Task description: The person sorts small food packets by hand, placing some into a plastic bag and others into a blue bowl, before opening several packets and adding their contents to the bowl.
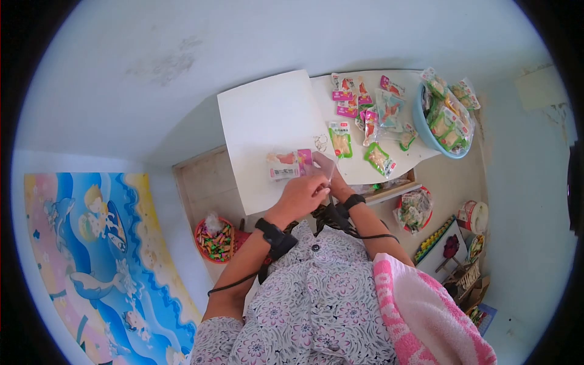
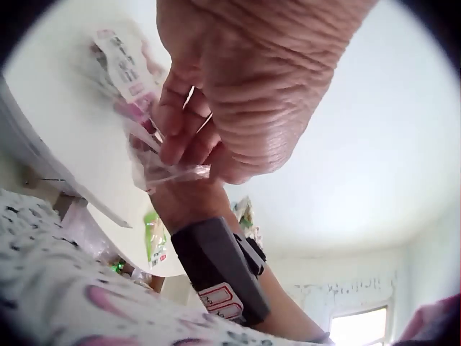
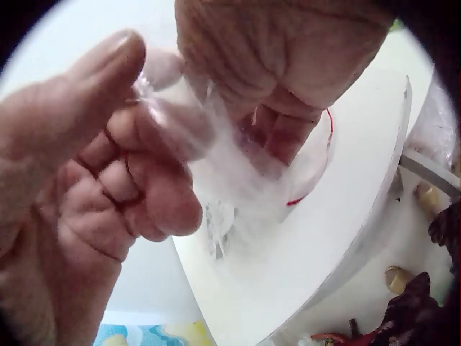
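Over the near edge of the white table, my left hand pinches the thin edge of a clear plastic bag. My right hand grips the same bag from the other side, partly hidden by the left hand in the head view. Wrinkled film stretches between the fingers in the right wrist view. A printed packet with white and purple areas shows at the bag, left of the hands, over the tabletop. In the left wrist view the left hand has its fingers curled at the film, close above the right wrist.
Several green and purple snack packets, including a green-edged one, lie on the table's right part. A blue basin heaped with packets stands at its right end. Below are a red basket of small wrapped items and another red-rimmed container.
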Demonstrator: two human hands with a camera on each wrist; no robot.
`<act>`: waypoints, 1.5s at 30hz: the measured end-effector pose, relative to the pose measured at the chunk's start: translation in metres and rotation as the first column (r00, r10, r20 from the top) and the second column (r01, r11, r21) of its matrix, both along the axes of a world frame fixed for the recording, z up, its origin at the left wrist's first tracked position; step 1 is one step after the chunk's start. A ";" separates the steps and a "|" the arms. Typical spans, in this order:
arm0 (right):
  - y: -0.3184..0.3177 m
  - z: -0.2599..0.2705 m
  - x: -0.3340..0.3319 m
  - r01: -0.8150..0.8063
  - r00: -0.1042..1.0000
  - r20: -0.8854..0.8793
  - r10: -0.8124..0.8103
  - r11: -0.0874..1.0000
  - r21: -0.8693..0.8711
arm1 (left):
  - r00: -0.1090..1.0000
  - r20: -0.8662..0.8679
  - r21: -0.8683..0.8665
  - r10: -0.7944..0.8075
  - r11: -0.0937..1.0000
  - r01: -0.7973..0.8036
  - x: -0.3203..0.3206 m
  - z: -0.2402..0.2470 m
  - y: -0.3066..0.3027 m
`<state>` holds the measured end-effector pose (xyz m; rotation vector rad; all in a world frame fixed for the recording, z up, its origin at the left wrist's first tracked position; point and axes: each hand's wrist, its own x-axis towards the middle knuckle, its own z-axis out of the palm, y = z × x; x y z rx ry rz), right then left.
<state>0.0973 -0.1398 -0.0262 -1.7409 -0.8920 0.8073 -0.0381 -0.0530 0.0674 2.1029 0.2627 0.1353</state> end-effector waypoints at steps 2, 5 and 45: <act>0.003 -0.001 -0.005 0.047 0.998 0.037 -0.049 0.998 0.050 | 0.993 -0.026 -0.034 0.116 0.993 -0.117 -0.016 -0.005 0.009; 0.013 0.015 -0.011 0.192 0.874 -0.451 -0.180 0.981 -0.018 | 0.941 -0.046 0.065 0.335 0.941 -0.332 -0.039 -0.034 0.024; 0.008 -0.032 -0.012 0.317 0.931 0.336 -0.146 0.780 -0.540 | 0.984 -0.053 0.542 0.167 0.833 -0.112 -0.033 -0.052 0.045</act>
